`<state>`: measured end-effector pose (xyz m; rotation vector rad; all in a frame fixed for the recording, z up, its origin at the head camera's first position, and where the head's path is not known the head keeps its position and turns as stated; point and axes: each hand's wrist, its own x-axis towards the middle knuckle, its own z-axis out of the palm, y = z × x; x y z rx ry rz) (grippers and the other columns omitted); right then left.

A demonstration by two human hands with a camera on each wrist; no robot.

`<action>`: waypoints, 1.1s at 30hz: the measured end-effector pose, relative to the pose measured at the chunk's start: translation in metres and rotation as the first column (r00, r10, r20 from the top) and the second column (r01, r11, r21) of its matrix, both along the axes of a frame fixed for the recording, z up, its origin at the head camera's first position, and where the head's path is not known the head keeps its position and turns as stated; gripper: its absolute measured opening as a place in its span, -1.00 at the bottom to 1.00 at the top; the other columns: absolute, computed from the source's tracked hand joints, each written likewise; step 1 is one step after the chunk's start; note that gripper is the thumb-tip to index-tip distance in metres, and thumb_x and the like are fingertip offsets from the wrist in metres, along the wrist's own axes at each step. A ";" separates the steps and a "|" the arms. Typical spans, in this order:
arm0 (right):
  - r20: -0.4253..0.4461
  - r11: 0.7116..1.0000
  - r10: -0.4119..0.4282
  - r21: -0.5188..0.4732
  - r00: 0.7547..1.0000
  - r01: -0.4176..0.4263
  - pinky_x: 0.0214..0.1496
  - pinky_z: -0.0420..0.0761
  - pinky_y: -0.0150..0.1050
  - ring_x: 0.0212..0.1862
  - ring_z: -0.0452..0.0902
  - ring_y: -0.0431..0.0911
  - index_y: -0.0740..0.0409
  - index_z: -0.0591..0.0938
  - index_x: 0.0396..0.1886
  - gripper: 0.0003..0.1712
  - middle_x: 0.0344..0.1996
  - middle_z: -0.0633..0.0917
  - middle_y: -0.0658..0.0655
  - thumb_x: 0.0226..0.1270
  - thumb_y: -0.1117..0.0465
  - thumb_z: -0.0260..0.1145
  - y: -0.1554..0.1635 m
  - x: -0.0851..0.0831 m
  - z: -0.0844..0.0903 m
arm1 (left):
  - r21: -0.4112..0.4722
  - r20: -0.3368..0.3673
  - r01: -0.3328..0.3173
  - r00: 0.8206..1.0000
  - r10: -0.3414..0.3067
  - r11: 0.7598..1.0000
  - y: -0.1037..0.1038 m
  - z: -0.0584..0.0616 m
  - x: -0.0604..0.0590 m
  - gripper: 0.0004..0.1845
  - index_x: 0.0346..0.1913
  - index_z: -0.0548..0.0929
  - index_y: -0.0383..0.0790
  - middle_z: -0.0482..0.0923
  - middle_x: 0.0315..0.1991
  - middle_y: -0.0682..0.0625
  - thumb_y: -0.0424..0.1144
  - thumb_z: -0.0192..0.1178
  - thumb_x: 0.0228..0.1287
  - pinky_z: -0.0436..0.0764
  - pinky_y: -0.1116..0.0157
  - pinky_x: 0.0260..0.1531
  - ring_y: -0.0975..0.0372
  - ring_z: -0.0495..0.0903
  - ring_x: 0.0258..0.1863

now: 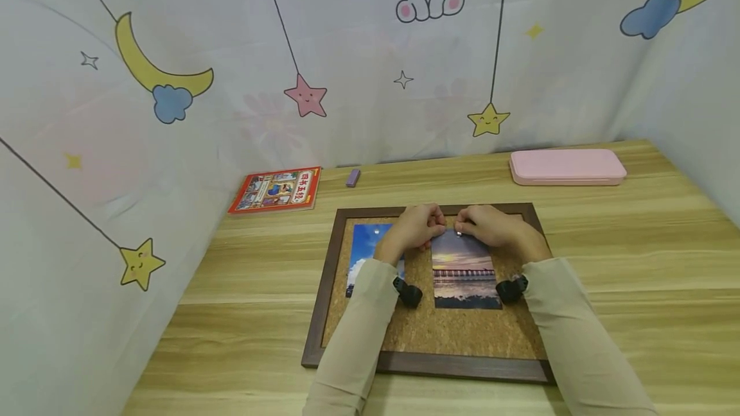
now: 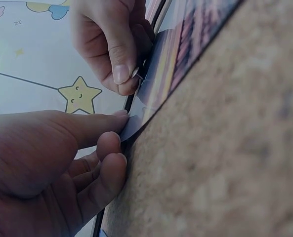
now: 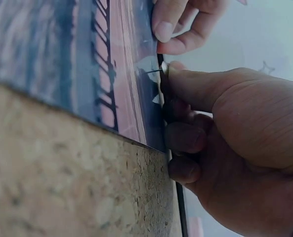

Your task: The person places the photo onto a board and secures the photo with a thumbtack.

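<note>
A photo of a pier at sunset [image 1: 465, 278] lies on a cork board [image 1: 416, 332] with a dark brown frame [image 1: 462, 366]. My left hand [image 1: 413, 230] pinches its upper left corner between thumb and fingers. At the photo's top edge, my right hand [image 1: 494, 223] holds a thumbtack [image 3: 164, 69] between thumb and index finger. In the right wrist view the tack's thin needle points toward the photo's surface. Left of it, a blue-sky photo [image 1: 363, 249] has a shiny tack [image 1: 377, 232] at its top and is partly hidden by my left arm.
On the wooden table [image 1: 243, 313], a red book [image 1: 276, 190] and a small purple block [image 1: 353, 178] sit at the back left. A pink case [image 1: 568, 167] lies at the back right. Behind stands a white curtain [image 1: 358, 37] with star and moon drawings.
</note>
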<state>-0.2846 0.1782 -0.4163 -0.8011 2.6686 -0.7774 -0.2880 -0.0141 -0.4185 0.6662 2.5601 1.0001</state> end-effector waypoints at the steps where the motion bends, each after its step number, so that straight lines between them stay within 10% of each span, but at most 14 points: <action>1: 0.005 1.000 -0.001 0.001 1.000 0.001 -0.47 0.29 -0.29 -0.55 0.27 -0.18 0.15 0.58 -0.36 -0.78 -0.56 0.51 0.01 0.36 0.20 0.02 0.000 0.000 0.000 | 0.001 0.002 0.001 1.000 -0.001 1.000 0.000 0.000 0.000 -0.91 -0.25 0.47 -0.11 0.49 -0.51 -0.05 -0.18 0.05 0.26 0.45 0.35 -0.72 0.20 0.50 -0.69; 33: -0.040 0.997 -0.052 -0.058 0.998 0.050 -0.45 0.32 -0.29 -0.51 0.31 -0.17 0.18 0.57 -0.34 -0.82 -0.49 0.55 0.03 0.34 0.22 0.06 -0.001 0.000 -0.006 | -0.003 -0.029 0.019 0.999 -0.019 1.000 0.000 0.001 0.000 -0.94 -0.28 0.47 -0.09 0.49 -0.53 -0.06 -0.20 0.06 0.25 0.44 0.38 -0.75 0.22 0.48 -0.71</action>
